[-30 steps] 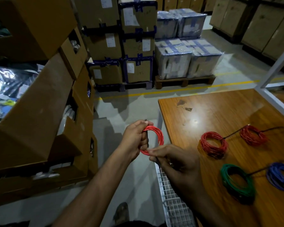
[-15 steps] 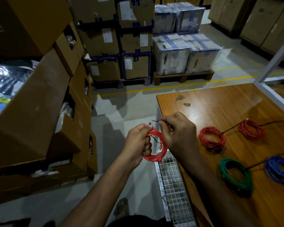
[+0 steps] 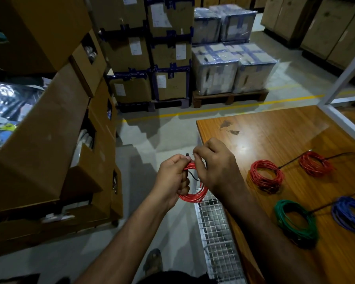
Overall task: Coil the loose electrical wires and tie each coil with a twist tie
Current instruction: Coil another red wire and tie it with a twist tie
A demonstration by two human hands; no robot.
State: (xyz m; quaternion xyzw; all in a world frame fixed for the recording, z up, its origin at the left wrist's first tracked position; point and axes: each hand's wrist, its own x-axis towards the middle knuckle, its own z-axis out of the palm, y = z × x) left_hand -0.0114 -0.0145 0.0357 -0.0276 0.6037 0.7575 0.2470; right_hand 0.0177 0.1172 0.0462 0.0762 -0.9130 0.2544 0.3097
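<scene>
I hold a red wire coil (image 3: 193, 196) in the air just left of the wooden table (image 3: 275, 136). My left hand (image 3: 172, 177) grips the coil's left side. My right hand (image 3: 215, 167) pinches a thin black tie (image 3: 190, 160) at the top of the coil; the tie's loose part (image 3: 194, 177) curves down across the coil's middle. On the table lie two red coils (image 3: 266, 177) (image 3: 316, 163), a green coil (image 3: 295, 222) and a blue coil (image 3: 350, 214), each with a black tie tail sticking out.
Stacked cardboard boxes (image 3: 49, 130) crowd the left side. A white wire basket (image 3: 215, 232) hangs along the table's left edge under my right forearm. Wrapped boxes on a pallet (image 3: 230, 97) stand beyond a yellow floor line. A white frame (image 3: 344, 119) borders the table's far right.
My right hand rose from the coil's lower edge to its top and now pinches the black tie close against my left hand. The coil stayed in my left hand.
</scene>
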